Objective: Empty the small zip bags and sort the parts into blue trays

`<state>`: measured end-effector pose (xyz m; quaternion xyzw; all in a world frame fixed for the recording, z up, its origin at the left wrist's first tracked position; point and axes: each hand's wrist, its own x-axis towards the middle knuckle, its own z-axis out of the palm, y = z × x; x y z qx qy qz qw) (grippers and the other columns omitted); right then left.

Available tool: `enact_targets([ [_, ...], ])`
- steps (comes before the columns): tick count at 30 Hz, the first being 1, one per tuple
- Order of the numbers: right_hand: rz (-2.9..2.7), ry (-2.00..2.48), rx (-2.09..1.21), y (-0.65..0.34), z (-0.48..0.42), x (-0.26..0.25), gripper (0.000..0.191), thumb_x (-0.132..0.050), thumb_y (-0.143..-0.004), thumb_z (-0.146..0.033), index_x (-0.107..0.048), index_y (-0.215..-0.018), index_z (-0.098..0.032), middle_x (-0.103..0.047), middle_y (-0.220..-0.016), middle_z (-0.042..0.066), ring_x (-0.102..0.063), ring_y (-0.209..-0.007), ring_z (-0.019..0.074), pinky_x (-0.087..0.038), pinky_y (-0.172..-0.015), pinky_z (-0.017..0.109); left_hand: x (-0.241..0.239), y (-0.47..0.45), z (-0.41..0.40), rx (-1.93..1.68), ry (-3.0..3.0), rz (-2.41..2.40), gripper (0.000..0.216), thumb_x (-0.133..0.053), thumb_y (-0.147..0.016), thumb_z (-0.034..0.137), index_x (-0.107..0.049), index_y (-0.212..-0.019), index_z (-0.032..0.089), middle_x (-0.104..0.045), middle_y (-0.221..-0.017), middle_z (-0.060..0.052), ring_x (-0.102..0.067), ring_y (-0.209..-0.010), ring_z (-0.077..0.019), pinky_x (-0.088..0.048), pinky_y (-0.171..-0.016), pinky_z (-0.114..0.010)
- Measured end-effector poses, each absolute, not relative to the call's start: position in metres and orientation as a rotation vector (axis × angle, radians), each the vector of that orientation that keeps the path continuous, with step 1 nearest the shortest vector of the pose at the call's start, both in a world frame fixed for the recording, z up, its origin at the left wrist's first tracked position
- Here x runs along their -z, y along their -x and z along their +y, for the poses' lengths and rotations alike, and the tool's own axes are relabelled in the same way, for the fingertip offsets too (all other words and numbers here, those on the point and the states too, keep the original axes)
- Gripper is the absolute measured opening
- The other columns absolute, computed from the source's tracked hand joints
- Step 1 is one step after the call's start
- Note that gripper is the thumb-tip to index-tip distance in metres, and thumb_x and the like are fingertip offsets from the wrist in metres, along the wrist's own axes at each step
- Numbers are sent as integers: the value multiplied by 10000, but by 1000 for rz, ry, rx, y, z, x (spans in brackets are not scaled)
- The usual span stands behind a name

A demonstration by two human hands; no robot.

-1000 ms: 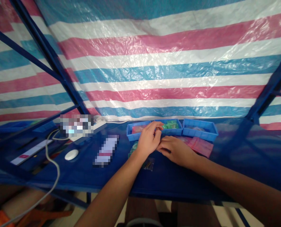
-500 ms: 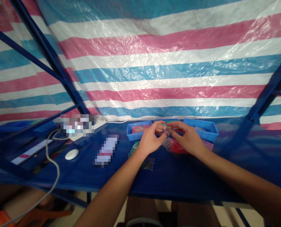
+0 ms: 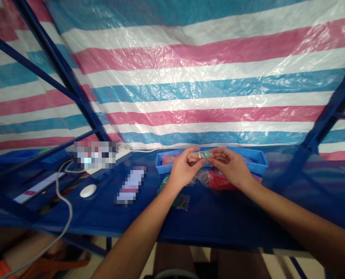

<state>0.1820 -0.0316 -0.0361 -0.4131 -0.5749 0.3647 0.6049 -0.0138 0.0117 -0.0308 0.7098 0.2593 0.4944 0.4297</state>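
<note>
My left hand [image 3: 185, 167] and my right hand [image 3: 230, 166] meet above the blue table [image 3: 102, 211], both pinching one small clear packet with green contents [image 3: 205, 154] between their fingertips. Right behind them stands a row of blue trays [image 3: 258, 159] holding small red and green packets. Below my hands lie a red-filled plastic bag [image 3: 218, 180] and other small packets. A tiny clear bag with small parts [image 3: 181, 202] lies near my left wrist.
A white mouse [image 3: 88, 190] with a pale cable [image 3: 64, 224] lies at the left, beside a white strip [image 3: 37, 187] and blurred objects. Blue frame bars [image 3: 59, 66] and a striped plastic sheet [image 3: 207, 81] close off the back.
My right hand rose from the table to meet the left. Both hands now hold the small packet a little higher, in front of the trays.
</note>
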Motion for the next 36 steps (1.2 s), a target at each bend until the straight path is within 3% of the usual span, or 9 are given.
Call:
enact_targets([
  [9,-1373,966,-907,-182,-32,36,371,-873,-797,-467,-723,-1041,-232,-801,-964,64,-773,-888,245,-637,-896,431,29,14,12,-1255,-1796,633,456,-812,-886,339,-624,-1267,171,-763,-994,-70,-739,-892,-160,-587,-853,-292],
  [16,-1462,1003,-682,-184,-35,35,251,-800,-877,-452,-742,-1021,-254,-790,-982,62,-757,-905,252,-624,-849,412,28,18,11,-1137,-1899,720,358,-682,-982,401,-690,-1260,175,-716,-778,-16,-658,-652,-136,-516,-644,-246],
  [22,-1733,974,-371,-182,-40,28,146,-733,-944,-362,-821,-1030,-284,-732,-1142,77,-718,-1044,265,-603,-866,413,22,20,10,-1152,-1760,613,316,-572,-1016,390,-764,-1080,147,-765,-911,-72,-714,-826,-174,-566,-756,-276],
  [29,-1622,897,-681,-179,-39,29,219,-834,-867,-453,-807,-946,-251,-720,-1290,94,-698,-1199,283,-584,-1032,437,27,17,12,-1181,-1741,622,266,-774,-893,368,-711,-1031,150,-781,-948,-68,-733,-854,-170,-560,-813,-282],
  [34,-1446,902,-891,-183,-36,30,475,-888,-802,-476,-742,-1187,-239,-804,-1120,90,-767,-1038,266,-617,-959,428,30,16,9,-1145,-1885,590,309,-755,-925,321,-637,-1176,182,-783,-956,-56,-749,-862,-177,-560,-812,-285],
  [36,-1500,933,-899,-189,-34,29,475,-874,-808,-481,-754,-1195,-233,-813,-1102,87,-778,-972,260,-628,-905,414,30,16,6,-1127,-1988,620,361,-740,-942,315,-608,-1259,204,-787,-985,-50,-752,-873,-185,-569,-819,-298],
])
